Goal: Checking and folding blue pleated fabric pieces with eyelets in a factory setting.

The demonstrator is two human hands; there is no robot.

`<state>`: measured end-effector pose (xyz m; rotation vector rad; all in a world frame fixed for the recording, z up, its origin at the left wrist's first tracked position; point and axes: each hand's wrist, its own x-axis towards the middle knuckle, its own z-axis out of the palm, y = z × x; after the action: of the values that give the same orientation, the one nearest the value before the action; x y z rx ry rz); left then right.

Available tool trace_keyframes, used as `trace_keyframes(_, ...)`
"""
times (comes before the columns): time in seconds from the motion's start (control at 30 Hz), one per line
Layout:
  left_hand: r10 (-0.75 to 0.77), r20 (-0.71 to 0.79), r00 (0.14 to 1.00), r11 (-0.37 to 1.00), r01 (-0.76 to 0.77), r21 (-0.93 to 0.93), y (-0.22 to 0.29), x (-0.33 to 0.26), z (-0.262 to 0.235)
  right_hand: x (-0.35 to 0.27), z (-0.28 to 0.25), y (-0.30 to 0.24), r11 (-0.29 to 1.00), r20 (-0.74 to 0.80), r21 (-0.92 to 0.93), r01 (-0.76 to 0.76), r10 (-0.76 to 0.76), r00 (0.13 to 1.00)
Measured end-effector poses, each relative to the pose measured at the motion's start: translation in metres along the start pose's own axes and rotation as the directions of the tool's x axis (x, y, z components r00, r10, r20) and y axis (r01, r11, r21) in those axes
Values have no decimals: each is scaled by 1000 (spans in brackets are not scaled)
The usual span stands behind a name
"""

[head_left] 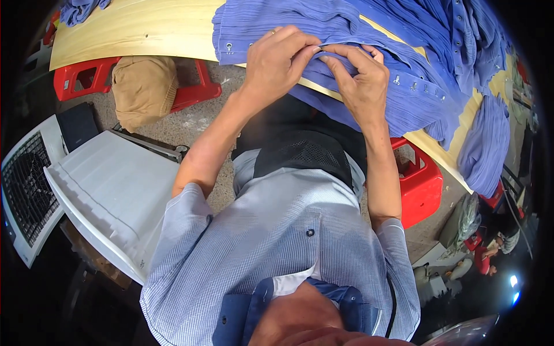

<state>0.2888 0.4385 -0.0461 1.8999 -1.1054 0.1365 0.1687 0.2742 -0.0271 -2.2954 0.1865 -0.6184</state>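
- Head view: blue ribbed garment (323, 16) on the pale table (138, 34), beneath and beyond the 2 hands.
- Left hand (277, 60): thumb and forefinger narrowed, pinching the garment's edge.
- Right hand (365, 81): thumb and forefinger likewise.
- Pinched edge: between the fingertips, running left to right; neither hand nearer.

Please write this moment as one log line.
left hand: pinching blue-violet ribbed fabric garment | right hand: pinching same garment, beside left | garment: partly on pale yellow wooden table
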Motion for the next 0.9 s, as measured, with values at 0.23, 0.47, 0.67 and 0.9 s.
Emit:
trace_keyframes(0.23,12,12,1000,1000,-11,-25,-1,0,-2,3,-3,-3,996,38,31,-88,87,995)
trace_keyframes(0.47,-12,30,999,999,14,-52,-3,-1,-2,11,-8,-8,974,118,-4,-225,224,967)
trace_keyframes(0.67,56,4,998,998,-56,-20,-5,-2,-3,9,-5,-11,973,82,16,-230,228,970)
trace_keyframes(0.9,168,80,982,984,-172,45,1,-4,-6,-7,-4,0,886,-15,-361,290,-317,948)
